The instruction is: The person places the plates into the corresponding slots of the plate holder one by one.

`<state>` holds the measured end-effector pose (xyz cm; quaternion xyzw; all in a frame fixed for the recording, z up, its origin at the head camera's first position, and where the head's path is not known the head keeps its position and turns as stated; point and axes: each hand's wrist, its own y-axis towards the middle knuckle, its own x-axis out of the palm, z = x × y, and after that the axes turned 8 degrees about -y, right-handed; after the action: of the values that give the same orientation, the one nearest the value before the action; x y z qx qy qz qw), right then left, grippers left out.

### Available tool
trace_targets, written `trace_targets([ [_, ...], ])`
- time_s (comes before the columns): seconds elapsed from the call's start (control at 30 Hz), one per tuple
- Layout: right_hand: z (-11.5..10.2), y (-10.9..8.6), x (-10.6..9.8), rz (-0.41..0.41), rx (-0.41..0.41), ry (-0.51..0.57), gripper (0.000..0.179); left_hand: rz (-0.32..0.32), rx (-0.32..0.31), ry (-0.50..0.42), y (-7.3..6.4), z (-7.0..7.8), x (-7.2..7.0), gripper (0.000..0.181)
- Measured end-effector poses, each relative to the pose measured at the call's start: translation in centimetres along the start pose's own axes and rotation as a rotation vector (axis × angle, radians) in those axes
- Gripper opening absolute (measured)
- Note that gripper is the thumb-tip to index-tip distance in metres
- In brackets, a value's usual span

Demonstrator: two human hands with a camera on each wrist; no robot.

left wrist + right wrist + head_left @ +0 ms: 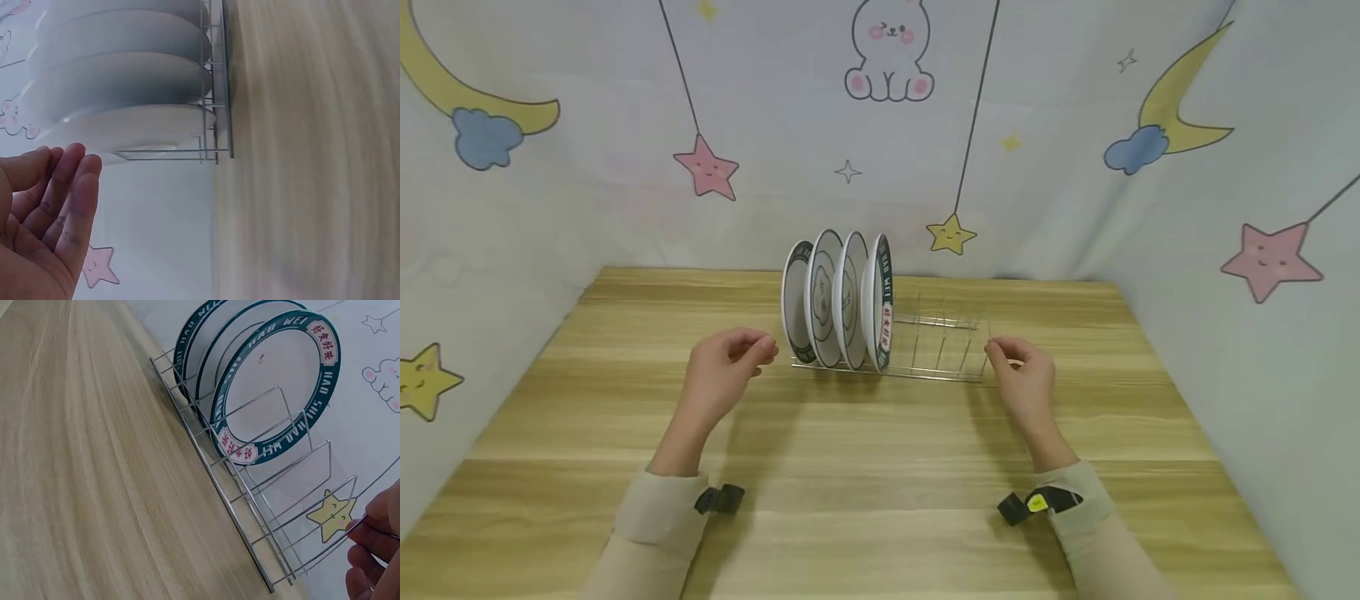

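A wire dish rack (936,377) stands on the wooden table, with several plates upright in its left part. The rightmost plate (881,304) has a green rim with lettering; the leftmost plate (797,300) leans a little. At the rack's right end, my right hand (1024,379) pinches the end wire between thumb and fingers, as the right wrist view also shows. My left hand (718,371) hovers beside the leftmost plate, fingers loosely bent and thumb close to them, holding nothing. A small gap separates it from the plate in the head view.
Behind the table (865,500) hangs a pale cloth (790,117) printed with stars, moons and a bear, which also runs along both sides. The right part of the rack shows bare wire dividers (294,462). Each wrist wears a strapped-on black camera (721,499).
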<state>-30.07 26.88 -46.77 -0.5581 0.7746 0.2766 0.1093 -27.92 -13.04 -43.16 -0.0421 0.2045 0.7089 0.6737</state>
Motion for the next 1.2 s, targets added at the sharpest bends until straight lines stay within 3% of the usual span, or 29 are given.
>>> trace_targets([
  [0.57,-0.6,-3.1,0.1,0.012,-0.096,-0.031,0.010,-0.002,0.096,-0.058,-3.8,4.1,1.5,0.023],
  [0.9,-1.6,-5.4,0.7,-0.027,-0.184,-0.024,0.006,-0.069,0.180,-0.052,-4.9,5.6,3.4,0.016],
  [1.2,-2.5,-6.9,1.3,-0.042,-0.289,0.030,0.007,-0.150,0.212,-0.052,-5.3,6.0,5.7,0.011],
])
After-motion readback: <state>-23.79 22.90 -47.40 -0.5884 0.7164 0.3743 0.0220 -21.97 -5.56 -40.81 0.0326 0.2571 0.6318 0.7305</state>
